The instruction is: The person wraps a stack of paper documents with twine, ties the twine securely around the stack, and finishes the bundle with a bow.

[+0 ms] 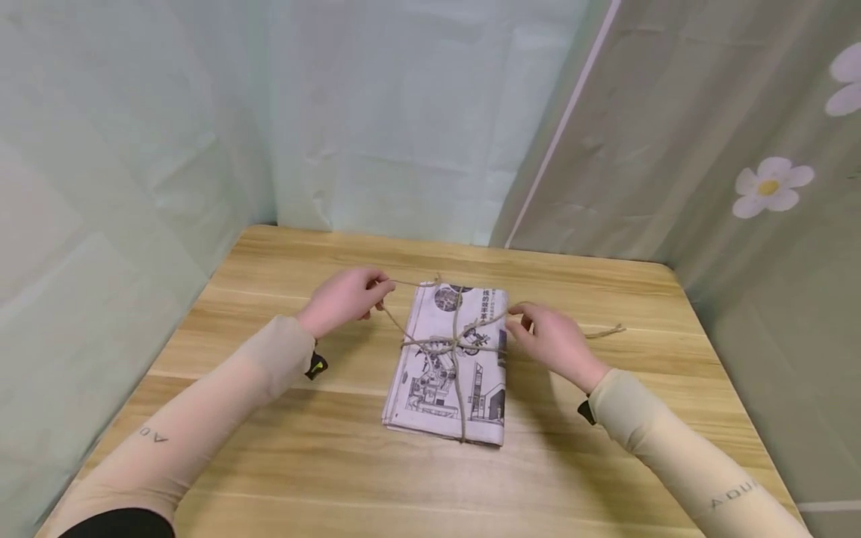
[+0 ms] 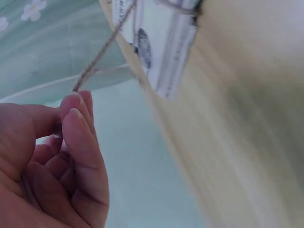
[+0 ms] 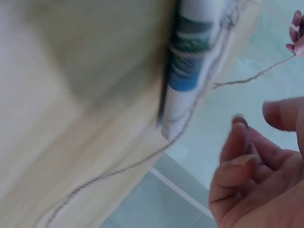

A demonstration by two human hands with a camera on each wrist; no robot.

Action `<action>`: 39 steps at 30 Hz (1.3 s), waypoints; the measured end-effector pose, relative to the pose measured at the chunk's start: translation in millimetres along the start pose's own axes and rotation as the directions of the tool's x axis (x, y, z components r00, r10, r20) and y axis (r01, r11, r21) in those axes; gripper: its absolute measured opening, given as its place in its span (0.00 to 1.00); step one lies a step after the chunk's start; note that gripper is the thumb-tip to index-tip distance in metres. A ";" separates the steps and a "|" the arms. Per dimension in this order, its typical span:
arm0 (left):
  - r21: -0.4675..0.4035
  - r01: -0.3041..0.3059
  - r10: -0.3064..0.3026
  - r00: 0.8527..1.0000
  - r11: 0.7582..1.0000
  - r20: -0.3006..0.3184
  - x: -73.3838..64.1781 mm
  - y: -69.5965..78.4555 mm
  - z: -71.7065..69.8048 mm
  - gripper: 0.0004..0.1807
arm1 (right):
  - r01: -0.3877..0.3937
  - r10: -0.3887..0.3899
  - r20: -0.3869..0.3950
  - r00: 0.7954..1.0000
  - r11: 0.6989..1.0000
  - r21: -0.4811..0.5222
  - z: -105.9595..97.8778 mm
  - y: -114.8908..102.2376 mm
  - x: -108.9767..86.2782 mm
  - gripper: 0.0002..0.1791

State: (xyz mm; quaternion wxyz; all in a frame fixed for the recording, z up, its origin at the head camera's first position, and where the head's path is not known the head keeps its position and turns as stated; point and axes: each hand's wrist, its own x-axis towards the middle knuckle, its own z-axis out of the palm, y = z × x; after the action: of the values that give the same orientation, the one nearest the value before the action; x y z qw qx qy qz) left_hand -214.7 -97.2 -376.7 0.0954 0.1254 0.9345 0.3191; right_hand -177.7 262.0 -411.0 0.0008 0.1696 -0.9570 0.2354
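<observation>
A folded stack of newspapers (image 1: 418,377) lies on the wooden table, bound crosswise with brown twine (image 1: 460,388) that crosses near its middle. To the left of the stack, my left hand (image 1: 346,299) pinches one length of the twine, which rises taut from the crossing in the left wrist view (image 2: 104,49). My right hand (image 1: 554,340) hovers by the stack's right edge, its thumb and loosely bent fingers apart with nothing between them in the right wrist view (image 3: 256,180). Another twine length (image 3: 118,172) trails past it to a loose end on the right.
The wooden table (image 1: 303,463) has rounded far corners. Pale green curtains (image 1: 417,134) hang behind it and on the left, and a grey-green curtain with white flowers (image 1: 773,187) hangs on the right. Both forearms wear light sleeves.
</observation>
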 end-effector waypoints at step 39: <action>-0.097 -0.272 0.276 0.961 0.957 0.033 31.4 60.9 19.2 0.12 | -0.026 -0.061 0.120 0.991 0.785 0.619 -1.8 -38.5 45.9 0.15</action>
State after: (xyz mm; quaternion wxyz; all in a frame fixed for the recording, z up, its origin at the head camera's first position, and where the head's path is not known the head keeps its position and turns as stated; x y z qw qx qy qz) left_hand -229.0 -30.4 -356.9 0.0775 0.2566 0.8901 0.3686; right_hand -208.6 215.9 -388.4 -0.1166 0.1847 -0.8230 0.5243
